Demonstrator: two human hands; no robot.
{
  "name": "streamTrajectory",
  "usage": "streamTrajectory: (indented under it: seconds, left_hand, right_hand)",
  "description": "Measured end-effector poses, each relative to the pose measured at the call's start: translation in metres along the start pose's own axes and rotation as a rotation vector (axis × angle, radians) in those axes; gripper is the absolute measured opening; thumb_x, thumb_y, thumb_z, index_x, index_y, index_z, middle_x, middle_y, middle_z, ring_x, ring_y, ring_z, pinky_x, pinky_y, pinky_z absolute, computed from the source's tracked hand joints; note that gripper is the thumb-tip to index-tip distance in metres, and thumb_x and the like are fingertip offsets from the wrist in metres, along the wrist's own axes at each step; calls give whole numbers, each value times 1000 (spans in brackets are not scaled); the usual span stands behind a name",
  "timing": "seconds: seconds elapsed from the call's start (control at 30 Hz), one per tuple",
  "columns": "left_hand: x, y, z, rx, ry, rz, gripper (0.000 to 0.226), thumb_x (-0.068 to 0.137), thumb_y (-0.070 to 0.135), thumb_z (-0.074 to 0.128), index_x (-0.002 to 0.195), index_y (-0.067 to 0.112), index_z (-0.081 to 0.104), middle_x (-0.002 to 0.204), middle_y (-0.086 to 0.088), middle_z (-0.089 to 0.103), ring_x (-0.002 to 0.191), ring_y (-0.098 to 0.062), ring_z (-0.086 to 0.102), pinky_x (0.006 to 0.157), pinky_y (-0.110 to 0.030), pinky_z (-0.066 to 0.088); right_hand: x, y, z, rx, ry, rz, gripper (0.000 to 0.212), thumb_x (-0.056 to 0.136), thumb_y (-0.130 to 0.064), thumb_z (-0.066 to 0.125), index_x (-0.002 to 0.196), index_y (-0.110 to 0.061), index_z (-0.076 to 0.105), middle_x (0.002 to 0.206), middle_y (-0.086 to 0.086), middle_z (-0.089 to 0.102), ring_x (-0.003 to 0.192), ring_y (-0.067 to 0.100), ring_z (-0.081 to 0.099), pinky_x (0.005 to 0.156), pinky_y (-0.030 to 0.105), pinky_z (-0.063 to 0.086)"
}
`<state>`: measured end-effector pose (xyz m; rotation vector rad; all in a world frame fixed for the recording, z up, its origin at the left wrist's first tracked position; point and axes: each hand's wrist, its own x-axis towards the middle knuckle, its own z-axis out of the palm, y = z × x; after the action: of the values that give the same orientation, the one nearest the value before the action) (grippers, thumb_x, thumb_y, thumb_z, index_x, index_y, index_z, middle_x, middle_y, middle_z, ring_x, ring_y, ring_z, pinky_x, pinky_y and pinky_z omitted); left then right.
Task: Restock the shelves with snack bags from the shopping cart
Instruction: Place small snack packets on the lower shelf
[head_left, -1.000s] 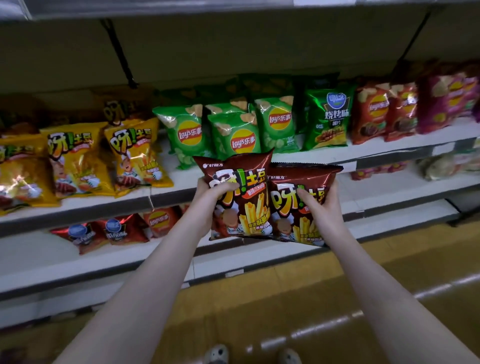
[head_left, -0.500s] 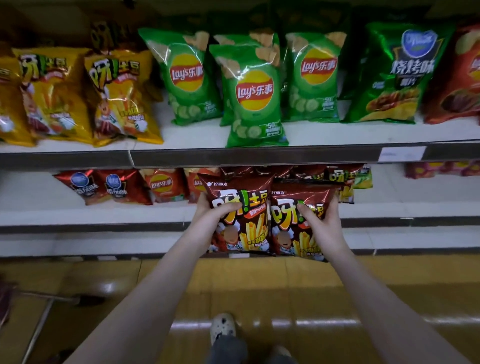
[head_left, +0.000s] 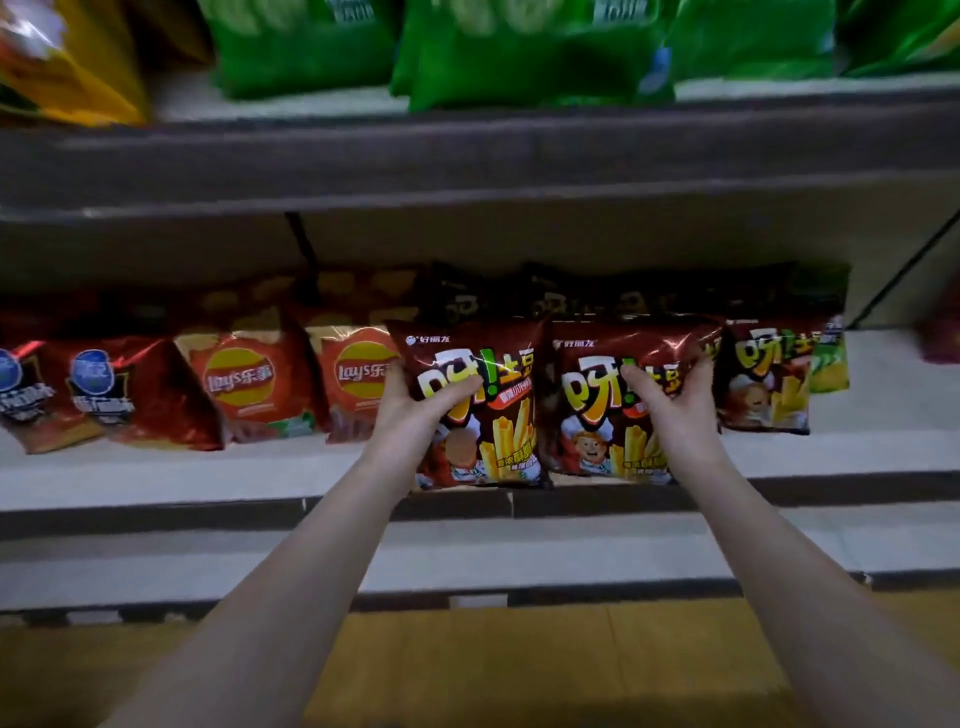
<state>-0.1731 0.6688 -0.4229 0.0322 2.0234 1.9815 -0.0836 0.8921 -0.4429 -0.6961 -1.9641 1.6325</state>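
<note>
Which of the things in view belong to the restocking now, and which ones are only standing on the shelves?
Part of the job: left hand gripping left brown fries bag; right hand gripping right brown fries bag; middle shelf.
Only nearby: orange Lay's bags; dark red bags; green bags; yellow bag.
</note>
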Motion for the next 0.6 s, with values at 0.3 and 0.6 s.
streamTrajectory:
  seconds: [0.3, 0.6]
  left_hand:
    - [46, -68, 6, 2, 64, 187, 56, 74, 25, 79, 122, 24, 50, 108, 7, 67, 99, -12, 63, 80, -30, 48]
    - [50, -108, 5, 136, 134, 259, 80, 72, 26, 80, 138, 20, 36, 126, 3, 58, 116, -14, 56, 98, -36, 48]
  right_hand:
    - [35, 83, 17, 24, 49, -198, 52, 87, -26, 66, 130, -21, 37, 106, -27, 49, 98, -12, 50, 90, 15, 40]
    - [39, 121, 25, -4, 60, -257, 44, 73, -45, 72, 108, -41, 44, 115, -6, 57, 107, 2, 56, 88, 21, 46]
